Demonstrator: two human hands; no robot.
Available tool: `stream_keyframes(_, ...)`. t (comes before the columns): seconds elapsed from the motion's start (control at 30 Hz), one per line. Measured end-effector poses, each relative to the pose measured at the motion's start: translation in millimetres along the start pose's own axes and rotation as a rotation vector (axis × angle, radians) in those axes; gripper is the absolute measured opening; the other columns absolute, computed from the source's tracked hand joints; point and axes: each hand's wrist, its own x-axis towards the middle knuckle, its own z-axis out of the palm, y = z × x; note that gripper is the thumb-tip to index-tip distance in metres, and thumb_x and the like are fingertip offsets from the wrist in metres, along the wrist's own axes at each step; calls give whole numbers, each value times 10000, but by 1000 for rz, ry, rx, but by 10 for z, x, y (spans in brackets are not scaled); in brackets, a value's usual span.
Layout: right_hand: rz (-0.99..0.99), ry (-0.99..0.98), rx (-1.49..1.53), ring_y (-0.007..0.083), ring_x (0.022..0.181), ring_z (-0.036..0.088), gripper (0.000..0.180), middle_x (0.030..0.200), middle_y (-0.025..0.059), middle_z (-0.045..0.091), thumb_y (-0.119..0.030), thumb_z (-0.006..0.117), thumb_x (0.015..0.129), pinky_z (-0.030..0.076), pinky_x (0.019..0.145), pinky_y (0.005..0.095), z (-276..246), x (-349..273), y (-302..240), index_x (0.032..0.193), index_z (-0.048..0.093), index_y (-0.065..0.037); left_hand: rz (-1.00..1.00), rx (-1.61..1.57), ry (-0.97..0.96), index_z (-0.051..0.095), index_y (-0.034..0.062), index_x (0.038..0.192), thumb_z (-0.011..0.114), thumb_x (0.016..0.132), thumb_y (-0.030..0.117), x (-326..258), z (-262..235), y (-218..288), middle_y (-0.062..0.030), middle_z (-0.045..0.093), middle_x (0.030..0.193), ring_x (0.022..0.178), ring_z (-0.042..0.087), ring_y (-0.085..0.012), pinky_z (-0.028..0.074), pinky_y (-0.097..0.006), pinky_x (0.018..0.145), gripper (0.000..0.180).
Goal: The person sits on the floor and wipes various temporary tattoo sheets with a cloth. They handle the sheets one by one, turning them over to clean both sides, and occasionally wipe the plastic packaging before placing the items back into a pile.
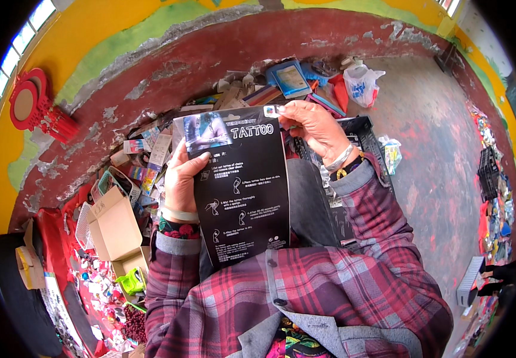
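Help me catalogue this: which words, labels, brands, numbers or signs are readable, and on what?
Wording isn't copied here, only located.
Black sheet, in the left hand and right hand: large white heading, legible; finest print too small.
White plastic bag: blue print, too blurred.
Cardboard box: dark flap marks, too blurred.

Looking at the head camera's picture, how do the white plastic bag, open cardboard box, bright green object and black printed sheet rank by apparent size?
Largest to smallest:
1. Black printed sheet, though its nearness to the camera enlarges it
2. Open cardboard box
3. White plastic bag
4. Bright green object
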Motion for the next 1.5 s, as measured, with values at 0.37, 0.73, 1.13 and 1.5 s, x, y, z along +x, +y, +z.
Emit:
stream_keyframes(0.37,-158,-119,-174,38,840,540,394,945,-9,588,-306,470,966,457,723,213,405,-350,476,1221,516,-10,12,-79,-4,464,-1,1188,513,826,-39,7,-287,-92,-142,609,1040,893,637,-228,540,-345,795,368)
stream_keyframes(0.73,-66,-158,-542,66,821,548,404,939,18,599,-169,458,945,466,695,222,320,-291,508,1303,434,15,-62,39,19,447,18,1233,545,821,-23,-7,-447,-66,-156,609,1060,901,638,-265,546,-382,787,426)
stream_keyframes(1.13,-1075,266,-1401,242,880,597,325,914,46,600,-105,639,753,492,722,352,125,66,139,1070,569,-119,-96,-56,-23,425,-11,1219,541,813,-48,59,-419,-53,-181,598,1067,903,642,-278,556,-382,787,424)
stream_keyframes(1.5,-1020,92,-1420,205,837,601,118,808,32,612,-110,624,743,498,689,315,65,172,92,860,644,-103,-127,2,18,437,0,1198,538,806,-66,28,-290,-17,-160,620,1021,874,649,-256,560,-364,767,410)
